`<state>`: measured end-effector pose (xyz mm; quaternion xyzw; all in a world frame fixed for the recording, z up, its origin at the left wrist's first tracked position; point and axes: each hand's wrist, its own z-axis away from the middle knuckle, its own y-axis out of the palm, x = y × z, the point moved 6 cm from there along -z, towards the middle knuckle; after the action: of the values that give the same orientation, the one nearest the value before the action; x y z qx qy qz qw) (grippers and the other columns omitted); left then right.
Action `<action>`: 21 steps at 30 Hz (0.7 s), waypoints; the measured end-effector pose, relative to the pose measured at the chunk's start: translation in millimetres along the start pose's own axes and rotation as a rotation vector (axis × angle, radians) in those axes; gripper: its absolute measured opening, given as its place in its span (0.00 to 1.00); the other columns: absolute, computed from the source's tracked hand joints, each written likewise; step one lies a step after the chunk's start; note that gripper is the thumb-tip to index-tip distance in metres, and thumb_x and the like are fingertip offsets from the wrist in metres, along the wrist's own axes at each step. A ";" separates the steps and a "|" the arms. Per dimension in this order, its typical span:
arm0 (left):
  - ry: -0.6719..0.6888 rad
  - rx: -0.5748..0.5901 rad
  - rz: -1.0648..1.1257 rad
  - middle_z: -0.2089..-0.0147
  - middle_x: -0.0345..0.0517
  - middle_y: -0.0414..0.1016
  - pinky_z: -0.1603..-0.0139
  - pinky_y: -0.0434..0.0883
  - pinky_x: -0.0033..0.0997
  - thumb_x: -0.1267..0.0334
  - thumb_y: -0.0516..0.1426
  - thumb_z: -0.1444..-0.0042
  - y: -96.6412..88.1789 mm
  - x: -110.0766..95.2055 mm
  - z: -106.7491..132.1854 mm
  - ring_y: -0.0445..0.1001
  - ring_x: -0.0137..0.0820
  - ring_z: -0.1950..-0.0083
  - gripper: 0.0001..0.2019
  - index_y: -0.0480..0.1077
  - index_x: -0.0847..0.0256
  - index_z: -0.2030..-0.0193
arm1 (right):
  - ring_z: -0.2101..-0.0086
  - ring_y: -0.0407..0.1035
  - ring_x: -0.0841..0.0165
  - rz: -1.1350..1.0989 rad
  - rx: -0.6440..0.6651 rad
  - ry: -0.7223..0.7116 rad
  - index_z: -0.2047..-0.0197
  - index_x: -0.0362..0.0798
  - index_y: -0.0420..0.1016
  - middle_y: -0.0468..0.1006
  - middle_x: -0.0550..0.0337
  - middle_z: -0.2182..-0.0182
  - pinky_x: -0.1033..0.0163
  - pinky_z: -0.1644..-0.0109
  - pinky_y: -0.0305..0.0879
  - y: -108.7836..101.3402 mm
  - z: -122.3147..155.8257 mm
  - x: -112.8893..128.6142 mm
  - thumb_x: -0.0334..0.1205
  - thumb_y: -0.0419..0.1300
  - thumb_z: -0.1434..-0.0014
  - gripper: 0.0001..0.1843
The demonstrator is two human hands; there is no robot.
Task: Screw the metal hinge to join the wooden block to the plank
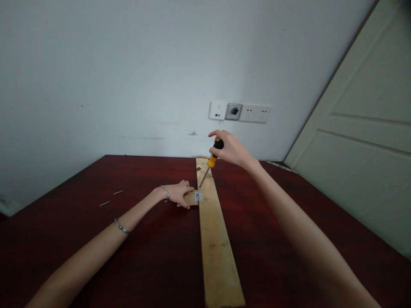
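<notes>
A long pale wooden plank runs away from me across the dark red table, toward the wall. A small metal hinge lies over the seam between its left edge and a small wooden board. My left hand grips this small board, thumb on the near side and fingers on the far side, partly hiding it. My right hand is closed around the black and yellow handle of a screwdriver. The screwdriver slants down to the left, its tip close to the plank just beyond the hinge; whether it touches is unclear.
Two thin metal rods, perhaps screwdriver bits or nails, lie on the table at left. A white wall with several socket plates stands behind. A pale panelled door leans in at right, near a flat strip.
</notes>
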<state>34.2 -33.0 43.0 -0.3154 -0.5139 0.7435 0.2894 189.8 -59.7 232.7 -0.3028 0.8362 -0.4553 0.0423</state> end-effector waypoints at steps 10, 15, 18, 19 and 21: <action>0.019 -0.050 0.094 0.51 0.51 0.62 0.47 0.60 0.33 0.40 0.62 0.61 4.2 18.2 -2.8 0.59 0.41 0.49 0.47 0.57 0.65 0.37 | 0.72 0.63 0.69 -0.379 -0.292 0.363 0.58 0.47 0.72 0.69 0.62 0.73 0.63 0.66 0.61 25.3 42.7 -87.8 0.41 0.54 0.55 0.20; 0.115 -0.256 0.285 0.58 0.48 0.69 0.55 0.64 0.30 0.49 0.59 0.49 -7.3 29.1 -0.6 0.65 0.36 0.55 0.27 0.68 0.61 0.46 | 0.82 0.55 0.75 -0.747 -0.381 0.695 0.62 0.46 0.73 0.62 0.67 0.80 0.69 0.81 0.51 67.3 69.3 -132.9 0.42 0.58 0.60 0.19; 0.157 -0.362 0.364 0.61 0.47 0.70 0.58 0.64 0.28 0.55 0.60 0.49 -9.3 28.3 -2.6 0.67 0.33 0.58 0.18 0.74 0.62 0.54 | 0.84 0.50 0.77 -0.818 -0.388 0.761 0.64 0.45 0.71 0.60 0.69 0.82 0.69 0.84 0.46 87.3 76.8 -145.4 0.42 0.56 0.60 0.17; 0.161 -0.391 0.388 0.62 0.47 0.70 0.59 0.65 0.28 0.56 0.60 0.49 -8.7 27.3 -3.9 0.68 0.32 0.59 0.16 0.74 0.62 0.56 | 0.85 0.49 0.77 -0.837 -0.385 0.775 0.65 0.45 0.71 0.60 0.69 0.82 0.69 0.84 0.45 92.7 78.3 -148.2 0.42 0.56 0.60 0.17; 0.157 -0.435 0.429 0.63 0.46 0.71 0.61 0.65 0.26 0.59 0.60 0.49 -6.0 24.5 -6.9 0.69 0.31 0.61 0.12 0.75 0.62 0.59 | 0.85 0.48 0.78 -0.870 -0.370 0.793 0.66 0.45 0.70 0.60 0.69 0.82 0.70 0.85 0.43 101.6 80.3 -152.1 0.42 0.56 0.60 0.16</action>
<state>24.6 -8.7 42.6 -0.5278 -0.5586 0.6334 0.0903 293.7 5.0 74.8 -0.4262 0.6531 -0.3562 -0.5148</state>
